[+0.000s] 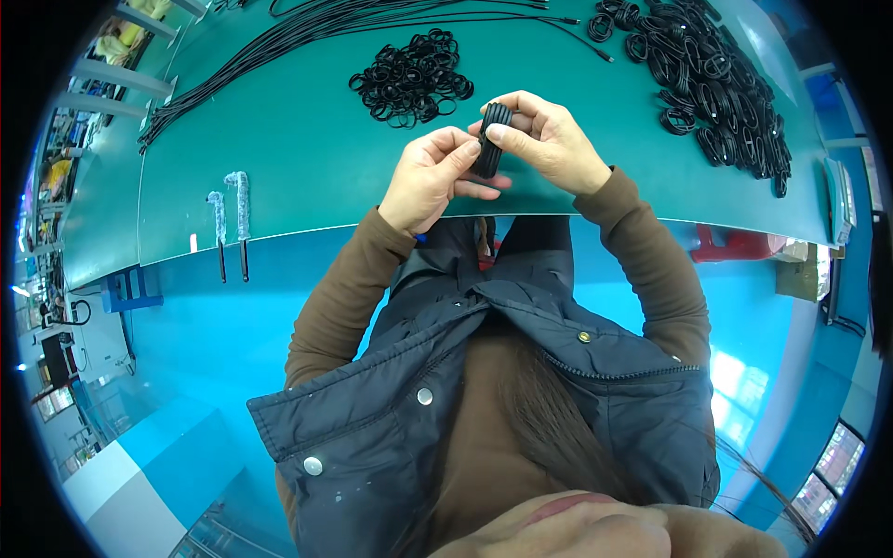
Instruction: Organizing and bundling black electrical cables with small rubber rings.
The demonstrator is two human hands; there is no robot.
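Note:
A black cable wound into a tight, flat coil [495, 141] is between my two hands, above the green table's near edge. My right hand [541, 139] grips its upper part, thumb on the near face. My left hand [437, 175] pinches the coil's left side between thumb and index finger, while its other fingers stretch out beneath. Whether a band sits round the coil is too small to tell. Just beyond my hands lies a pile of black rings [412, 78], which look like rubber bands.
Long straight black cables [307, 39] lie across the table's far left. Bundled black cables [712, 79] are heaped at the far right. Two wrapped hooked tools with black ends [239, 219] overhang the near left edge. A red stool [735, 244] stands below the table's right side.

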